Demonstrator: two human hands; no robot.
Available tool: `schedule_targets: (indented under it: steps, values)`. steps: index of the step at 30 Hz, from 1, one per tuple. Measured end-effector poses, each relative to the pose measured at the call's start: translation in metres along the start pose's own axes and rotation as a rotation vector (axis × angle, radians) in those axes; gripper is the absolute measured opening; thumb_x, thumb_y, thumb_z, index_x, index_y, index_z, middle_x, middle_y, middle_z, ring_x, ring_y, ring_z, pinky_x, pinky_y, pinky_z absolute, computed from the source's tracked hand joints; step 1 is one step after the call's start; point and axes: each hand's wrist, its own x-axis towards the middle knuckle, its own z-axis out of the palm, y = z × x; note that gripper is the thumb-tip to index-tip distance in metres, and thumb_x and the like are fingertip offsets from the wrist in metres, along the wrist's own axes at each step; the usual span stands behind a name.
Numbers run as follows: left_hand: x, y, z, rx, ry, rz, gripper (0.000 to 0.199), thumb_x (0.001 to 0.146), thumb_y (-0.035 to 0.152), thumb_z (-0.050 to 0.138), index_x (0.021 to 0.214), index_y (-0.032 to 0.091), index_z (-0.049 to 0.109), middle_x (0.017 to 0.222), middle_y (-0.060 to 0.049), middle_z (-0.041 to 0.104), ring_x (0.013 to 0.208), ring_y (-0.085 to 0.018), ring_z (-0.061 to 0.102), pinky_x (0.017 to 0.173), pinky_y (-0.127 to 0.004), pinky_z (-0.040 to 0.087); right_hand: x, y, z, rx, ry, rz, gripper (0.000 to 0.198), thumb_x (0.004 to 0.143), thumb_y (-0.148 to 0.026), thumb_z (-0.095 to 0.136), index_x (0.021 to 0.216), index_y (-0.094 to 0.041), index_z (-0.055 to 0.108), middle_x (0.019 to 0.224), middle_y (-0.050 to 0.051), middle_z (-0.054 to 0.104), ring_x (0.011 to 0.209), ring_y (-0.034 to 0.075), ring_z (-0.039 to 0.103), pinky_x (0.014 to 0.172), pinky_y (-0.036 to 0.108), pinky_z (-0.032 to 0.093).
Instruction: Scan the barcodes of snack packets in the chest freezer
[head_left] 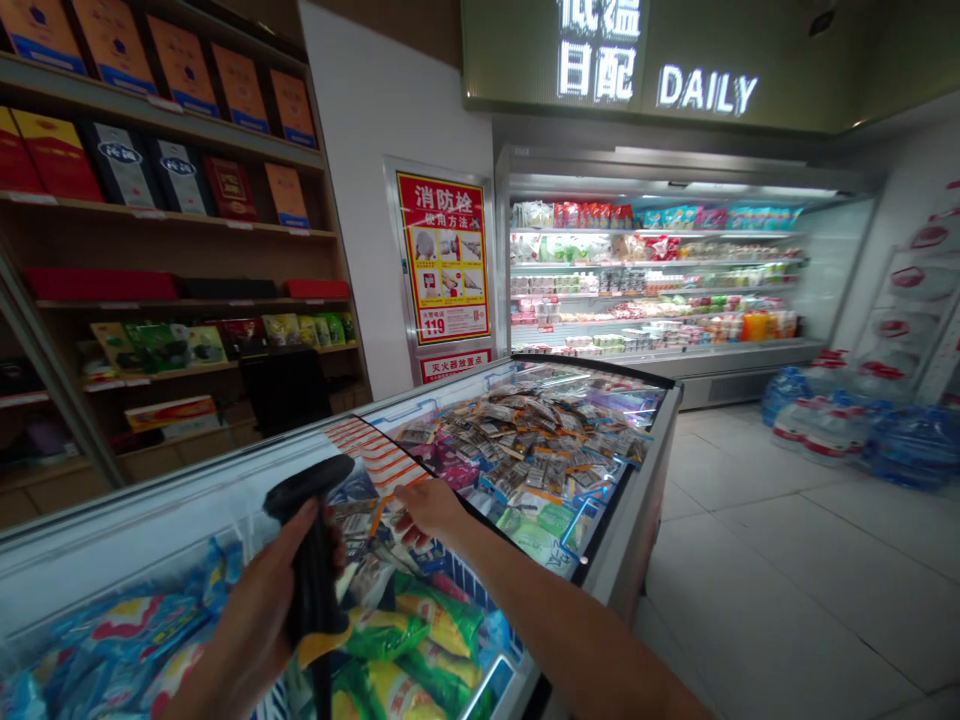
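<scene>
Both hands (279, 575) (435, 510) out over the freezer (651, 470)

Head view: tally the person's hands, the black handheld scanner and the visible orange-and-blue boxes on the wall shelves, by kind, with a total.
Hands: 2 (left hand, right hand)
Black handheld scanner: 1
Orange-and-blue boxes: 6 (5 on the top shelf, 1 on the shelf below)
Total: 9

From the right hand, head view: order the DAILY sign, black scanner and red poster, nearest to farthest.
1. Black scanner: leftward, in the left hand.
2. Red poster: ahead, on the white wall.
3. DAILY sign: upper right, farthest back.
</scene>
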Motion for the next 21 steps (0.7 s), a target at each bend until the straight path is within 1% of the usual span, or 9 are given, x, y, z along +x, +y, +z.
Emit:
schedule_targets:
  steps: [4, 6, 8, 11, 13, 16, 17, 19, 21]
  values:
    - [0.009, -0.027, 0.049, 0.024, -0.220, 0.078, 0.027, 0.061, 0.030, 0.064, 0.080, 0.013, 0.056, 0.060, -0.001, 0.059, 0.047, -0.011, 0.052, 0.041, -0.020, 0.040, -0.041, -0.013, -0.035, 0.128, -0.115, -0.147, 0.034, 0.071, -0.049, 0.054, 0.076, -0.015, 0.060, 0.067, 0.001, 0.062, 0.052, 0.012, 0.058, 0.046, 0.022, 0.044]
    - [0.011, -0.042, 0.079, 0.077, -0.392, 0.147, 0.039, 0.055, 0.023, 0.067, 0.091, 0.013, 0.055, 0.074, -0.004, 0.063, 0.061, -0.015, 0.058, 0.051, -0.023, 0.045, -0.057, -0.016, -0.050, 0.179, -0.107, -0.170, 0.034, 0.065, -0.048, 0.060, 0.071, -0.014, 0.060, 0.061, 0.000, 0.060, 0.052, 0.010, 0.056, 0.048, 0.021, 0.044]
    - [0.015, -0.052, 0.109, 0.113, -0.525, 0.235, 0.052, 0.053, 0.016, 0.065, 0.103, 0.016, 0.053, 0.089, -0.005, 0.064, 0.076, -0.017, 0.059, 0.065, -0.026, 0.046, -0.067, -0.018, -0.066, 0.275, 0.058, -0.220, 0.028, 0.059, -0.038, 0.068, 0.072, -0.014, 0.061, 0.056, -0.003, 0.058, 0.050, 0.008, 0.054, 0.047, 0.018, 0.041]
    - [0.033, -0.056, 0.143, 0.306, -0.733, 0.222, 0.059, 0.059, 0.016, 0.059, 0.117, 0.016, 0.047, 0.096, -0.006, 0.064, 0.083, -0.020, 0.059, 0.071, -0.029, 0.045, -0.076, -0.023, -0.094, 0.453, 0.291, -0.307, 0.022, 0.059, -0.032, 0.067, 0.067, -0.013, 0.059, 0.057, -0.001, 0.061, 0.051, 0.009, 0.055, 0.049, 0.019, 0.043]
    - [0.054, -0.059, 0.157, 0.579, -0.688, 0.259, 0.050, 0.066, 0.021, 0.053, 0.116, 0.014, 0.049, 0.092, -0.009, 0.065, 0.083, -0.021, 0.060, 0.072, -0.031, 0.044, -0.079, -0.025, -0.113, 0.537, 0.417, -0.240, 0.023, 0.063, -0.036, 0.062, 0.070, -0.015, 0.057, 0.055, -0.001, 0.060, 0.046, 0.011, 0.054, 0.043, 0.021, 0.042]
    - [0.089, -0.075, 0.167, 1.075, -0.357, 0.542, 0.038, 0.064, 0.025, 0.055, 0.100, 0.014, 0.058, 0.101, -0.014, 0.063, 0.098, -0.027, 0.055, 0.080, -0.034, 0.040, -0.079, -0.026, -0.133, 0.584, 0.580, -0.242, 0.021, 0.063, -0.032, 0.062, 0.074, -0.017, 0.053, 0.053, -0.001, 0.060, 0.042, 0.011, 0.053, 0.039, 0.022, 0.042]
    - [0.099, -0.082, 0.168, 1.196, -0.308, 0.555, 0.038, 0.062, 0.029, 0.058, 0.097, 0.014, 0.059, 0.103, -0.016, 0.062, 0.102, -0.030, 0.053, 0.079, -0.037, 0.040, -0.078, -0.025, -0.136, 0.582, 0.604, -0.258, 0.021, 0.063, -0.032, 0.062, 0.074, -0.017, 0.053, 0.052, -0.002, 0.060, 0.041, 0.011, 0.053, 0.037, 0.022, 0.041]
    - [0.114, -0.097, 0.170, 1.320, -0.280, 0.577, 0.038, 0.058, 0.033, 0.061, 0.092, 0.015, 0.061, 0.104, -0.017, 0.061, 0.103, -0.033, 0.052, 0.078, -0.039, 0.040, -0.074, -0.022, -0.137, 0.575, 0.602, -0.293, 0.023, 0.061, -0.033, 0.063, 0.072, -0.017, 0.052, 0.050, -0.002, 0.059, 0.039, 0.010, 0.051, 0.035, 0.021, 0.040]
    - [0.124, -0.105, 0.171, 1.304, -0.344, 0.546, 0.030, 0.055, 0.030, 0.063, 0.082, 0.015, 0.063, 0.093, -0.015, 0.065, 0.095, -0.032, 0.057, 0.073, -0.037, 0.041, -0.067, -0.019, -0.132, 0.586, 0.576, -0.324, 0.024, 0.060, -0.035, 0.064, 0.070, -0.017, 0.052, 0.048, -0.003, 0.057, 0.037, 0.009, 0.049, 0.033, 0.020, 0.038]
